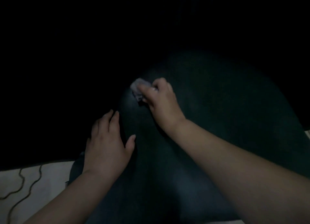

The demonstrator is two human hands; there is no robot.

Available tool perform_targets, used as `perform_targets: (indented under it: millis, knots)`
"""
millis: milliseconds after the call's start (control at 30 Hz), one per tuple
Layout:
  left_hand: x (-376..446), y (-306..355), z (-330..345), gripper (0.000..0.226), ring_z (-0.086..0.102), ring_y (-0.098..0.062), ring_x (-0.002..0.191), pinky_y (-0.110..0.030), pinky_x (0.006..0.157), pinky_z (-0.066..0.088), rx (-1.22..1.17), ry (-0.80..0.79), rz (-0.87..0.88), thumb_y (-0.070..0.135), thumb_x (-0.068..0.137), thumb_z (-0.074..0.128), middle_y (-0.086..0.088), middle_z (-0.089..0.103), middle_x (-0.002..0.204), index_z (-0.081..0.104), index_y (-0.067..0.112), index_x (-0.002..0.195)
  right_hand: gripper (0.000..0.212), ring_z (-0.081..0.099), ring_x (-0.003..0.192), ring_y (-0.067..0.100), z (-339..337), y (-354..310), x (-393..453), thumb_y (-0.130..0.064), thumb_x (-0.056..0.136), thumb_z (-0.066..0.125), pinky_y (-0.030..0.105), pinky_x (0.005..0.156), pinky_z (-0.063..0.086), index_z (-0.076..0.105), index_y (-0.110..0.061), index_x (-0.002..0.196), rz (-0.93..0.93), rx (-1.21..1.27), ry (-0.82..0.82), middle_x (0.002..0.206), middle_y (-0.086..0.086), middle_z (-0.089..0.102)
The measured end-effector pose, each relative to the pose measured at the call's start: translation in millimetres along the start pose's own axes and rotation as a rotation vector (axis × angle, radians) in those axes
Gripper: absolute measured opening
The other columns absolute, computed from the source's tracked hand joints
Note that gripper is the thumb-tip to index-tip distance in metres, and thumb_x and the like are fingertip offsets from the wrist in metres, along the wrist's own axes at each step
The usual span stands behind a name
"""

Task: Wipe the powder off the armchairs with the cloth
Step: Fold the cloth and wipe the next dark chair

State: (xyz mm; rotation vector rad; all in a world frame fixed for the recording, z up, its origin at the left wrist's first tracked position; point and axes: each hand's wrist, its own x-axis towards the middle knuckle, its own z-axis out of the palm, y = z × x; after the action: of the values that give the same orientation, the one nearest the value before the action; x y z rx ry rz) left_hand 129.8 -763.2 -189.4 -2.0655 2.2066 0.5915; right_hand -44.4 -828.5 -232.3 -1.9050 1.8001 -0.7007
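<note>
The right hand (161,98) has its fingers curled tight on the cloth (139,88), pushing it on the left edge of the dark armchair (218,106) to rub off powder; the left hand (107,140), fingers straight and slightly apart, rests on that edge, likely for balance.

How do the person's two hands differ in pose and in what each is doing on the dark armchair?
The right hand curls round a pale cloth; the left hand holds nothing. The right hand's fingers are bent in a grip; the left hand's are straight and spread. The right hand reaches farther forward than the left. Both rest on the armchair.
</note>
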Motion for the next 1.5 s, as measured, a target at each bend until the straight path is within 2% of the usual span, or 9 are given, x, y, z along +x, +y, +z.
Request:
perform_targets:
  millis: [100, 200, 267, 333, 433, 533, 800, 1267, 1500]
  knots:
    - [-6, -5, 0, 0.079, 0.026, -0.028, 0.136, -0.044, 0.109, 0.033, -0.006, -0.016, -0.006, 0.048, 0.085, 0.059, -0.007, 0.027, 0.152, 0.028, 0.012, 0.148, 0.038, 0.046, 0.099, 0.028, -15, -2, -57, -0.020, 0.091, 0.056, 0.038, 0.081, 0.044, 0.058, -0.031, 0.127, -0.136, 0.002, -0.151, 0.109, 0.010, 0.048]
    - [-11, -7, 0, 0.078, 0.027, -0.030, 0.135, -0.047, 0.105, 0.037, -0.005, -0.031, -0.002, 0.045, 0.085, 0.061, -0.008, 0.028, 0.152, 0.029, 0.011, 0.148, 0.021, 0.049, 0.096, 0.012, -36, -2, -111, -0.051, 0.089, 0.060, 0.026, 0.079, 0.043, 0.059, -0.035, 0.102, -0.030, 0.077, -0.269, 0.099, -0.008, 0.050]
    - [-16, -8, -3, 0.077, 0.029, -0.031, 0.134, -0.048, 0.103, 0.039, 0.003, -0.038, 0.010, 0.044, 0.085, 0.062, -0.009, 0.029, 0.151, 0.031, 0.011, 0.147, 0.038, 0.049, 0.094, 0.004, -51, 5, -143, -0.068, 0.079, 0.059, 0.024, 0.081, 0.043, 0.056, -0.032, 0.090, -0.060, -0.121, -0.305, 0.095, -0.012, 0.051]
    - [-24, -8, -7, 0.076, 0.027, -0.029, 0.135, -0.047, 0.104, 0.038, 0.031, -0.056, 0.020, 0.045, 0.086, 0.060, -0.008, 0.027, 0.152, 0.031, 0.013, 0.147, 0.041, 0.050, 0.098, 0.008, -64, 10, -165, -0.072, 0.080, 0.054, 0.024, 0.084, 0.041, 0.056, -0.034, 0.097, -0.012, -0.140, -0.331, 0.101, -0.012, 0.051]
    - [-36, -5, -18, 0.071, 0.025, -0.026, 0.137, -0.043, 0.105, 0.037, 0.070, -0.087, 0.050, 0.047, 0.089, 0.055, -0.005, 0.025, 0.153, 0.029, 0.018, 0.149, 0.029, 0.048, 0.094, 0.022, -78, 12, -172, -0.031, 0.089, 0.059, 0.024, 0.080, 0.035, 0.061, -0.032, 0.118, 0.199, -0.087, -0.255, 0.104, 0.001, 0.045]
    - [-51, 1, -43, 0.066, 0.030, -0.025, 0.135, -0.041, 0.104, 0.039, 0.121, -0.119, 0.089, 0.047, 0.091, 0.052, -0.005, 0.030, 0.151, 0.031, 0.019, 0.148, 0.054, 0.047, 0.082, 0.023, -90, -6, -160, 0.001, 0.080, 0.070, 0.033, 0.074, 0.046, 0.062, -0.026, 0.126, 0.275, -0.052, -0.008, 0.094, 0.001, 0.038]
    - [-106, 16, -173, 0.063, 0.042, -0.022, 0.126, -0.037, 0.099, 0.042, 0.185, -0.083, 0.178, 0.047, 0.094, 0.046, 0.000, 0.042, 0.142, 0.027, 0.023, 0.148, 0.045, 0.044, 0.097, 0.018, -175, -106, -142, -0.013, 0.092, 0.061, 0.036, 0.092, 0.045, 0.056, -0.030, 0.133, 0.423, 0.091, 0.045, 0.102, 0.000, 0.038]
    - [-176, -33, -335, 0.057, 0.046, -0.018, 0.121, -0.034, 0.096, 0.045, 0.124, 0.038, 0.190, 0.044, 0.094, 0.048, 0.002, 0.049, 0.135, 0.033, 0.023, 0.145, 0.042, 0.049, 0.089, 0.014, -250, -263, -130, -0.020, 0.094, 0.058, 0.021, 0.086, 0.039, 0.054, -0.030, 0.134, 0.479, 0.267, 0.160, 0.101, 0.000, 0.038]
    - [-145, -108, -391, 0.056, 0.044, -0.017, 0.122, -0.030, 0.096, 0.040, 0.094, 0.082, 0.315, 0.046, 0.096, 0.045, 0.003, 0.046, 0.136, 0.030, 0.025, 0.146, 0.037, 0.047, 0.074, 0.002, -202, -347, -103, -0.022, 0.097, 0.055, -0.002, 0.058, 0.036, 0.055, -0.026, 0.133, 0.615, 0.333, 0.287, 0.104, 0.004, 0.039]
